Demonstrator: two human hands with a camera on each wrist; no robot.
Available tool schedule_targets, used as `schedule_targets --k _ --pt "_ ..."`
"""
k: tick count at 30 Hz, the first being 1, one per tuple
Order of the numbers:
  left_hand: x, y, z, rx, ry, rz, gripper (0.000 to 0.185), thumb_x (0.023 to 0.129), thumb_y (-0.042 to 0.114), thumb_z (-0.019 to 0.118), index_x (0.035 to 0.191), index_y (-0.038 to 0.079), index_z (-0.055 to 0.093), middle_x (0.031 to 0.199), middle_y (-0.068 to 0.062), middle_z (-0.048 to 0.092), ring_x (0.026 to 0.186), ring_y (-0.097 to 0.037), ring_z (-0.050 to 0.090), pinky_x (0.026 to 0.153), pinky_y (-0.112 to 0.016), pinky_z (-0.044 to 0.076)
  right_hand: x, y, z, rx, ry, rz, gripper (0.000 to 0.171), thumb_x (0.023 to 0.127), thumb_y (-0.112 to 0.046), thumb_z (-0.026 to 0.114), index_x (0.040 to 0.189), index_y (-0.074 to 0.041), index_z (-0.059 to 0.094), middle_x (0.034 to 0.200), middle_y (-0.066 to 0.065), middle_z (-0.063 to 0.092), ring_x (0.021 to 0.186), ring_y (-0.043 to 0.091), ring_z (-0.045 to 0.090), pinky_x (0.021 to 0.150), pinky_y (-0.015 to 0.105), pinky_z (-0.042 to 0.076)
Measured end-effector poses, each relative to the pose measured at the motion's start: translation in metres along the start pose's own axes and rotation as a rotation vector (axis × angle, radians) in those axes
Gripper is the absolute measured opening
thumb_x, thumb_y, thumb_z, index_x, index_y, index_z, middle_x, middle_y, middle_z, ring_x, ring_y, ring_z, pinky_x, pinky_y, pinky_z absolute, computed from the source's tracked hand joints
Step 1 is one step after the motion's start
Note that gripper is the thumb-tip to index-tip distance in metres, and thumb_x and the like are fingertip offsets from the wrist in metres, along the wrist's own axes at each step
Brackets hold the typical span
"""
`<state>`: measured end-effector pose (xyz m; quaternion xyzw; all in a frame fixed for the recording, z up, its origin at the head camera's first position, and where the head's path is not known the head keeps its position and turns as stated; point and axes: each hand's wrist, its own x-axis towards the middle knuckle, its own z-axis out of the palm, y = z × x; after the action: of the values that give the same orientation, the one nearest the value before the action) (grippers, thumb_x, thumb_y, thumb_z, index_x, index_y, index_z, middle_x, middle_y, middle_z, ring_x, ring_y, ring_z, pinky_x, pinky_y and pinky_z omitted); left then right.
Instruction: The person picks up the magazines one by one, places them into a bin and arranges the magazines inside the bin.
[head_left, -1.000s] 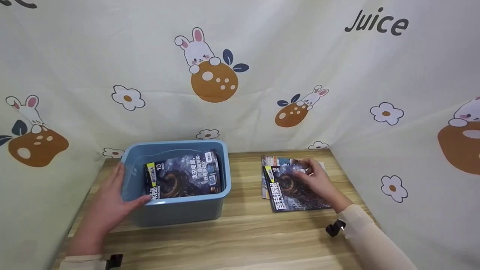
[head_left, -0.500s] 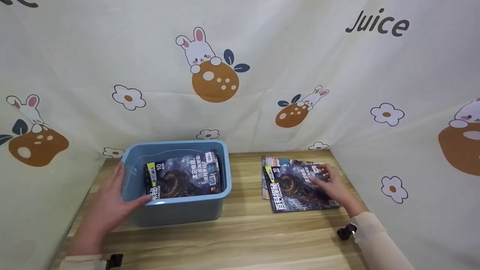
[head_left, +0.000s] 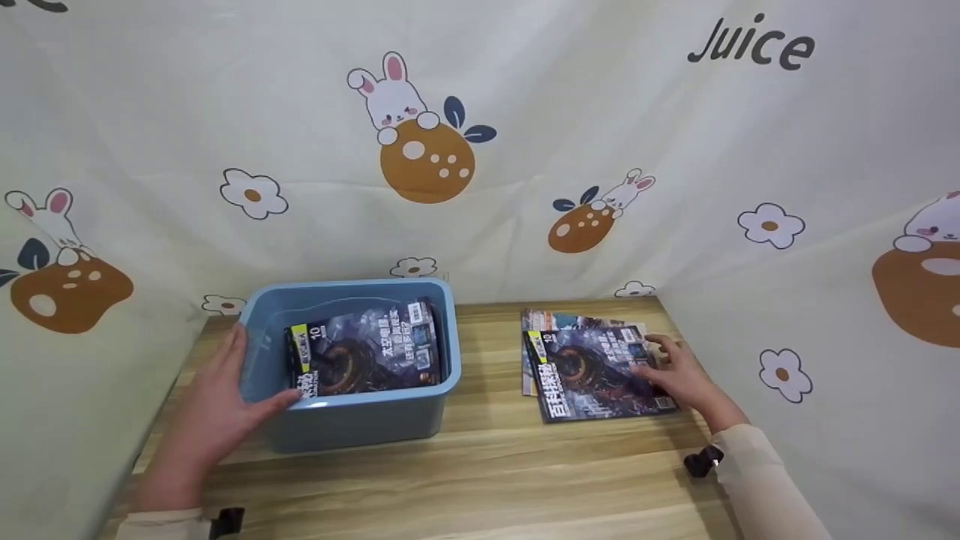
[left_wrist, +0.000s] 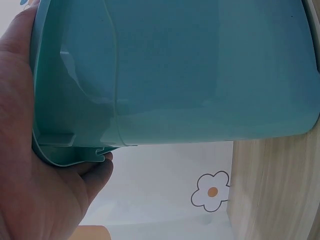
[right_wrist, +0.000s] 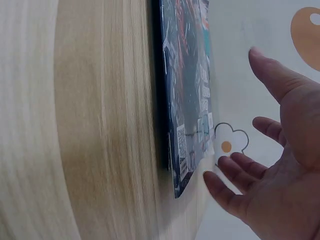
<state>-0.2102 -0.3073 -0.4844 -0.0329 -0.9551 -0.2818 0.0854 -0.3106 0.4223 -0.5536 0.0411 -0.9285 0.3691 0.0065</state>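
A blue plastic bin (head_left: 360, 424) stands on the left of the table. My left hand (head_left: 204, 427) grips its left front corner by the rim, thumb over the front edge; the left wrist view shows fingers curled under the lip. Inside lies a dark space-themed magazine (head_left: 375, 352), cover up, over others at its right edge. To the right, a matching magazine (head_left: 585, 375) lies askew on the table over other magazines (head_left: 531, 382). By its right edge my right hand (head_left: 682, 379) hovers with fingers spread and nothing in them, apart from the cover in the right wrist view.
The wood-grain table (head_left: 480, 480) meets a pale printed cloth (head_left: 510, 120) with rabbits and oranges at the back and both sides. The bin's back rim lies close to that cloth. Bare tabletop separates the bin from the magazines.
My right hand has moved right, off the middle of the top magazine to its right edge, uncovering more of the cover. The left hand keeps its grip on the bin.
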Motion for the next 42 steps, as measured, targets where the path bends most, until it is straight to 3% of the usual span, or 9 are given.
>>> schedule_targets --k 5,15,24,31,42 --pt "0.001 -0.001 0.000 0.005 -0.005 0.003 0.139 0.090 0.072 0.081 0.175 0.001 -0.002 0.180 -0.033 0.003 0.157 -0.069 0.017 0.115 -0.089 0.023 -0.002 0.001 -0.002 -0.020 -0.048 0.031 0.086 0.100 -0.032 0.086 0.167 -0.001 0.040 0.152 0.048 0.029 0.140 0.069 0.048 0.116 0.074 0.045" --pt "-0.001 -0.002 0.001 -0.005 0.011 0.017 0.138 0.090 0.071 0.082 0.176 0.001 -0.001 0.180 -0.032 0.004 0.158 -0.067 0.018 0.116 -0.089 0.022 0.002 -0.001 -0.006 -0.077 -0.182 0.055 0.109 0.095 -0.045 0.089 0.174 -0.003 0.027 0.161 0.053 0.014 0.147 0.072 0.032 0.120 0.079 0.033" --pt "-0.001 -0.001 -0.002 -0.014 0.014 0.017 0.139 0.089 0.070 0.084 0.175 0.000 0.000 0.180 -0.033 0.006 0.159 -0.066 0.018 0.116 -0.088 0.024 0.010 -0.006 -0.007 -0.181 -0.266 0.035 0.118 0.086 -0.045 0.096 0.173 -0.002 0.030 0.143 0.045 0.035 0.127 0.058 0.049 0.113 0.076 0.043" --pt "-0.001 -0.001 -0.001 -0.004 0.013 0.013 0.139 0.089 0.071 0.083 0.175 0.000 0.000 0.180 -0.034 0.005 0.158 -0.067 0.018 0.116 -0.088 0.024 0.014 -0.011 -0.001 -0.221 -0.304 0.102 0.123 0.080 -0.041 0.101 0.175 -0.008 0.030 0.146 0.043 0.031 0.131 0.059 0.048 0.114 0.077 0.042" --pt "0.000 -0.002 0.000 -0.005 0.023 0.031 0.137 0.089 0.070 0.082 0.175 -0.001 0.003 0.180 -0.033 0.006 0.159 -0.065 0.017 0.117 -0.088 0.022 0.012 -0.024 -0.005 -0.308 -0.292 0.143 0.125 0.078 -0.039 0.103 0.173 -0.004 0.031 0.141 0.045 0.037 0.123 0.053 0.053 0.112 0.073 0.047"
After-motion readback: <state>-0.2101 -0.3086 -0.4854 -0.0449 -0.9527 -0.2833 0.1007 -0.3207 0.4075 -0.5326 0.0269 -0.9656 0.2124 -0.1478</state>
